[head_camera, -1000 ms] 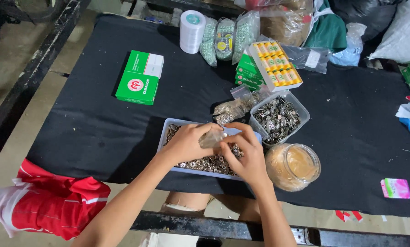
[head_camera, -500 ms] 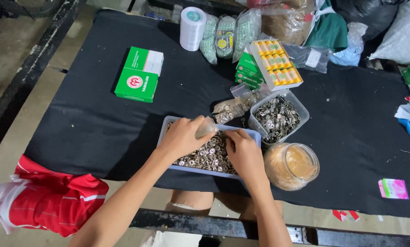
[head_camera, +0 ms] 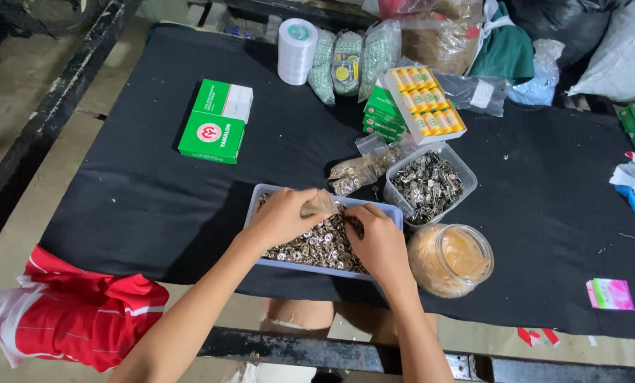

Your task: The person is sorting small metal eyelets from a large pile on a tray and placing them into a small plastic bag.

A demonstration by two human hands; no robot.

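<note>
While the left hand (head_camera: 283, 216) pinches a small clear bag (head_camera: 319, 204) over a blue tray (head_camera: 257, 201) of metal buttons (head_camera: 316, 245), the right hand (head_camera: 379, 241) digs into them, its grip hidden.

Dim indoor light, soft and even, seemingly from above. The black table cloth (head_camera: 154, 206) soaks it up, near flat, few shadows show on it. A faint shadow sits under the left hand (head_camera: 283, 216) and right hand (head_camera: 380, 241), falling onto the shiny metal pieces just below the fingers (head_camera: 317, 202). Those pieces give small glints. Mild glare on the clear jar (head_camera: 451, 260) right of the fingers and on the plastic bags (head_camera: 349, 60) far above them. Centre fairly sharp, corners darker and slightly soft. No clear motion blur.
</note>
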